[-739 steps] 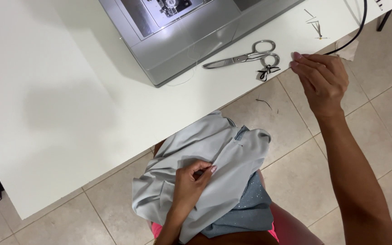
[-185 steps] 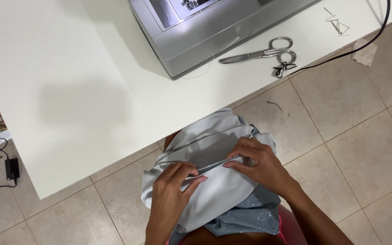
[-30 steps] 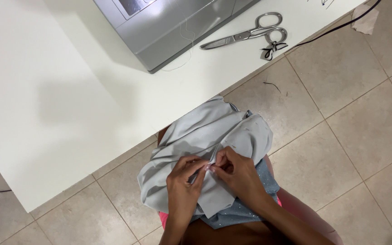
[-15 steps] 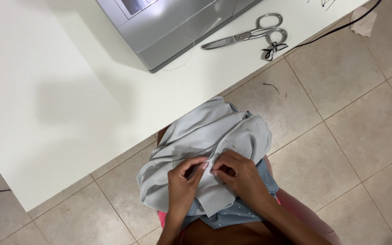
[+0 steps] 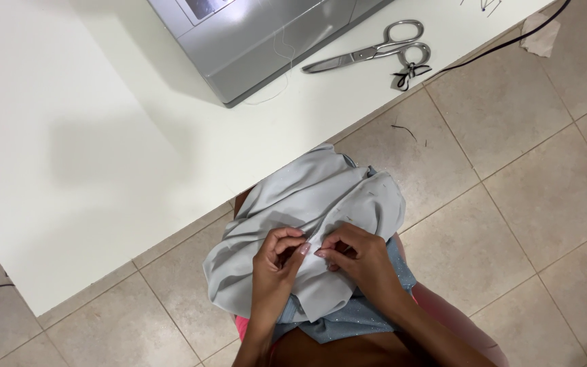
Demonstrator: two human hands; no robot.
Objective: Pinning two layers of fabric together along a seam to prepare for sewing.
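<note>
A pale grey piece of fabric [image 5: 314,197] lies bunched on my lap, its far edge reaching the table's rim. My left hand [image 5: 274,261] and my right hand [image 5: 356,255] meet at its near middle, fingertips almost touching. Both pinch a fold of the cloth between thumb and fingers. Whether a pin or needle is between the fingers is too small to tell. Under the fabric a bit of light blue denim [image 5: 351,319] shows.
A white table [image 5: 69,149] fills the upper left. On it stand a silver sewing machine [image 5: 266,34] and metal scissors [image 5: 375,51], with a small black bow [image 5: 409,71] beside them. A black cable [image 5: 504,44] runs off the table's corner. Beige floor tiles [image 5: 531,197] lie to the right.
Over the last second my hands stayed together on the fabric, with fingers shifting slightly along the fold. Much earlier my right hand was up at the table's edge by the scissors.
</note>
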